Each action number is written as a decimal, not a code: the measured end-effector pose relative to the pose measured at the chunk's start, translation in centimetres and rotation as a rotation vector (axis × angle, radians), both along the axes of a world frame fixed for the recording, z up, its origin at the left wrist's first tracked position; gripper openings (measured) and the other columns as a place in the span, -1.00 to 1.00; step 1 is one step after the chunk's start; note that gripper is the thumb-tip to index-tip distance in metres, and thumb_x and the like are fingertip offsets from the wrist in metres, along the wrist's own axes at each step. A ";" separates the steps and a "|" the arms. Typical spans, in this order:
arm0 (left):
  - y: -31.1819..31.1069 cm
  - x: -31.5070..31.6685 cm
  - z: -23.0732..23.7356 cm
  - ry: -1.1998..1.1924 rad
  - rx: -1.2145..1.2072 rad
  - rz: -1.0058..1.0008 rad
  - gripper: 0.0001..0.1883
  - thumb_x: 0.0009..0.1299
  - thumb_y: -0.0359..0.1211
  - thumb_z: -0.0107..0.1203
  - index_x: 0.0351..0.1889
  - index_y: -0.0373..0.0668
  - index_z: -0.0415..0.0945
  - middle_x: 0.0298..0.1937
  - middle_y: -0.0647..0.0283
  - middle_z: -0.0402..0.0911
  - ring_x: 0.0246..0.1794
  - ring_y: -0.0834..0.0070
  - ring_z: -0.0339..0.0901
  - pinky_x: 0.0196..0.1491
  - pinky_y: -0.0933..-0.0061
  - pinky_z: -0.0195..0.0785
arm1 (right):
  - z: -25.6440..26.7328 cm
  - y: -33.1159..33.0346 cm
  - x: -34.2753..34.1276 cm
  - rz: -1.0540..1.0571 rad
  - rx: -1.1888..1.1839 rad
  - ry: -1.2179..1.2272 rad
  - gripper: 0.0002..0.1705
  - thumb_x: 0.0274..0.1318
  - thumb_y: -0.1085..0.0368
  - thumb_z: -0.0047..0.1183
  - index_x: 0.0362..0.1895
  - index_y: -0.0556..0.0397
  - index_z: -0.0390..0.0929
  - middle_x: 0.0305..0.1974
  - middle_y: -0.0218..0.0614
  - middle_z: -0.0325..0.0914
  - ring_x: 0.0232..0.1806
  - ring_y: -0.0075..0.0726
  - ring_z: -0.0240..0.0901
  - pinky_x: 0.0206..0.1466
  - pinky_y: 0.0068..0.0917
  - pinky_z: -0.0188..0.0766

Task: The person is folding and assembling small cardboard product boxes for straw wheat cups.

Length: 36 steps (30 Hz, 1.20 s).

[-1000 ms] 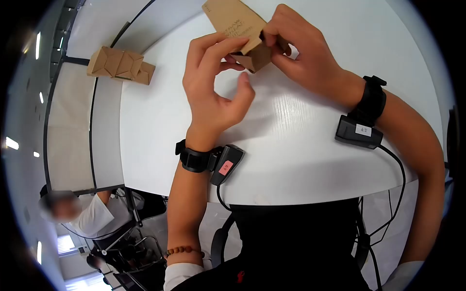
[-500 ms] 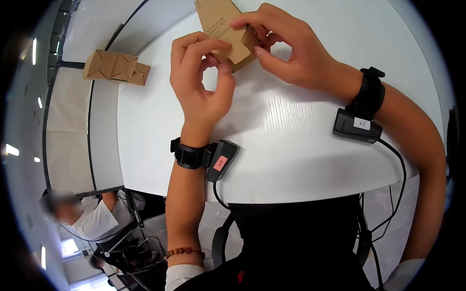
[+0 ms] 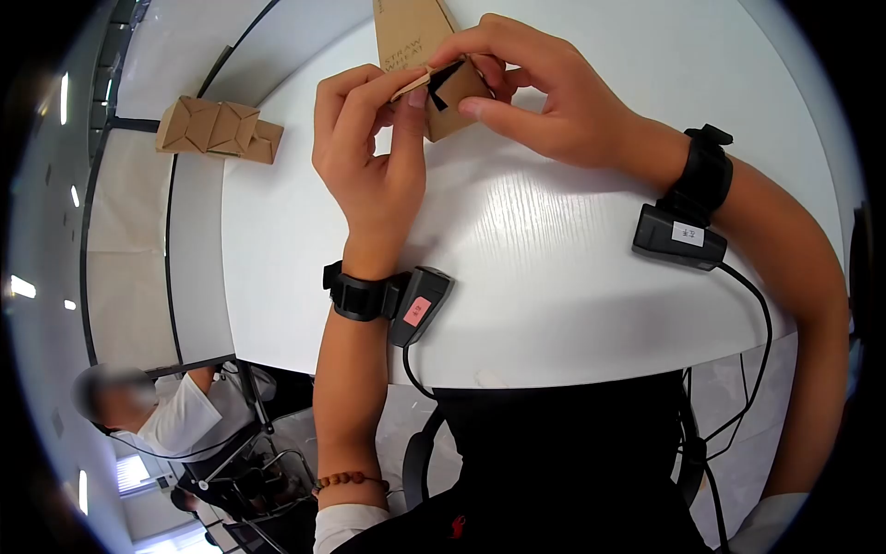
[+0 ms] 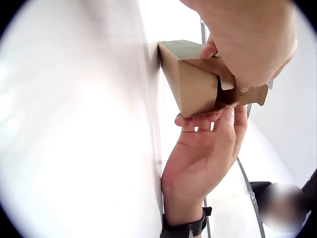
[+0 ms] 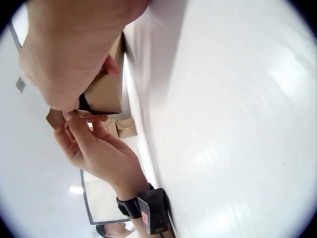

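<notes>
One flap (image 4: 260, 94) at the near end of the brown carton (image 3: 413, 32) looks like the fiddly part, and the step in hand seems to be working it at the dark gap. It would go best with the flap guided by its crease, pressure kept light and even, and the walls braced so that thin card neither buckles nor tears at the corners. The left hand (image 3: 371, 171) pinches the flap, thumb against index finger with no space between. The right hand (image 3: 577, 106) grips the end from the right, index finger bent over the upper edge and thumb set well apart on the end face. Together they hold the carton over the far part of the worktop (image 3: 554, 305), left of the middle, its near end seemingly raised.
</notes>
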<state>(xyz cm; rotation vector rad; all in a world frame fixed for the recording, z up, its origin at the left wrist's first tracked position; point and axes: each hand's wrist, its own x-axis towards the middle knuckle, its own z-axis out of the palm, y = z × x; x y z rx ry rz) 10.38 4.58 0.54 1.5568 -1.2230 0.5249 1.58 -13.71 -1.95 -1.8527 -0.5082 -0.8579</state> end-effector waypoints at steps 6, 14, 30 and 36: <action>0.3 -0.3 0.2 -0.035 0.074 -0.005 -0.69 0.28 -0.65 0.17 -0.09 -0.16 0.74 -0.07 0.22 0.53 -0.32 0.57 0.53 -0.29 0.56 0.48 | 0.0 0.0 0.2 -0.046 0.046 0.041 -0.59 0.14 0.43 0.20 0.11 0.01 0.58 -0.50 -0.44 0.31 -0.45 -0.53 0.22 -0.34 -0.50 0.25; 0.4 0.0 0.2 -0.045 0.085 -0.090 -0.72 0.24 -0.59 0.26 -0.08 -0.18 0.71 -0.08 0.22 0.51 -0.34 0.57 0.47 -0.31 0.57 0.41 | -0.2 -0.3 0.3 -0.014 0.041 0.051 -0.57 0.15 0.47 0.15 0.15 -0.01 0.57 -0.48 -0.49 0.24 -0.42 -0.59 0.20 -0.32 -0.53 0.28; 0.2 1.0 -0.7 0.036 0.189 0.023 -0.59 0.28 -0.49 0.40 0.12 -0.11 0.71 0.04 0.22 0.55 -0.27 0.57 0.56 -0.26 0.58 0.63 | -0.5 -0.8 0.5 0.121 0.088 0.318 -0.52 0.16 0.46 0.11 0.19 -0.05 0.48 -0.38 -0.54 0.18 -0.34 -0.62 0.22 -0.22 -0.57 0.38; 0.2 1.2 -0.1 0.179 0.330 0.058 -0.48 0.23 -0.50 0.39 0.20 -0.10 0.67 0.42 0.01 0.49 -0.06 0.36 0.72 -0.25 0.50 0.72 | -0.8 -1.1 0.9 0.172 0.146 0.383 -0.60 0.21 0.47 0.02 0.14 -0.06 0.48 -0.39 -0.55 0.16 -0.35 -0.65 0.24 -0.24 -0.55 0.52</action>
